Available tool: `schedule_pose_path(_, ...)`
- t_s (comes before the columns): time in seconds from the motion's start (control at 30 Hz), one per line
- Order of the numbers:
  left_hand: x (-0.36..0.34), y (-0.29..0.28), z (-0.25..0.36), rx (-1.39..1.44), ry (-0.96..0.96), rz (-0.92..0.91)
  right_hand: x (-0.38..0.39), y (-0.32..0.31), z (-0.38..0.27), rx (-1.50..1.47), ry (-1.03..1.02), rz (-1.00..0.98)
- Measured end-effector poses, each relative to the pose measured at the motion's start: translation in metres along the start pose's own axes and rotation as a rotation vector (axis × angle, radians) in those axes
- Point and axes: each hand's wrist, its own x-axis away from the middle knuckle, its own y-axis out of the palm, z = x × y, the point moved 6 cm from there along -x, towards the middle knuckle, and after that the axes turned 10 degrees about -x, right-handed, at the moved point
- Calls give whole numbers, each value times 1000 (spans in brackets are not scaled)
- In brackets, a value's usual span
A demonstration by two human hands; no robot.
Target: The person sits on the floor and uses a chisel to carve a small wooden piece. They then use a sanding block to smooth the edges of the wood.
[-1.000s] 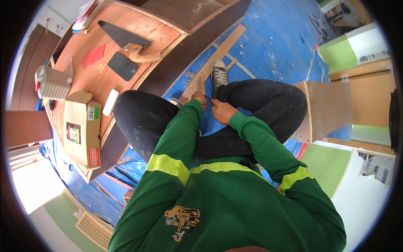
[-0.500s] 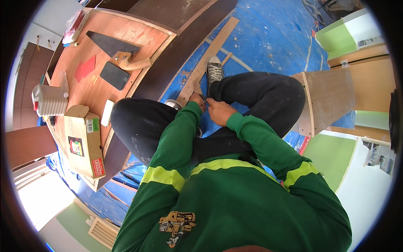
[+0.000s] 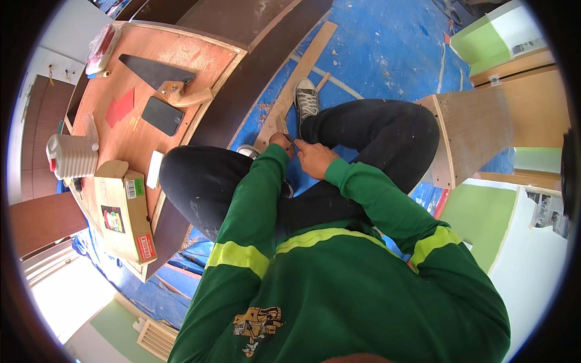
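Observation:
My two hands meet between my knees, low over a long wooden plank (image 3: pixel 305 65) on the floor. My left hand (image 3: pixel 280 144) is closed beside a short piece of wood (image 3: pixel 281 124) at the plank's near end. A small, dark, narrow thing (image 3: pixel 292 141) shows between the hands, too small to name. My right hand (image 3: pixel 316 160) has its fingers curled, with the index finger reaching to that dark thing. What lies inside each grip is hidden.
On the wooden worktop (image 3: pixel 200 57) at left lie a handsaw (image 3: pixel 151 69), a black phone (image 3: pixel 162 115), red sheets (image 3: pixel 120 107), a cardboard box (image 3: pixel 124 212) and a white jug (image 3: pixel 71 155). A wooden box-like unit (image 3: pixel 469 136) stands by my right knee. Blue sheeting (image 3: pixel 387 60) covers the floor.
The view has shifted slightly, so the worktop and floor sit a little differently. My hands stay together at the plank's near end, with hardly any movement.

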Motion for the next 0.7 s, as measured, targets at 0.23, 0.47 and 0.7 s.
schedule_pose_path(0.23, -29, 10, -27, 263, -83, -95, -15, 5, 8, 24, 73, -94)
schedule_pose_path(0.47, 58, 7, 6, 760, -491, 6, -9, -4, 4, 5, 47, -49)
schedule_pose_path(0.7, -28, 25, -46, 585, -322, 28, -21, -7, 0, -61, 143, -100)
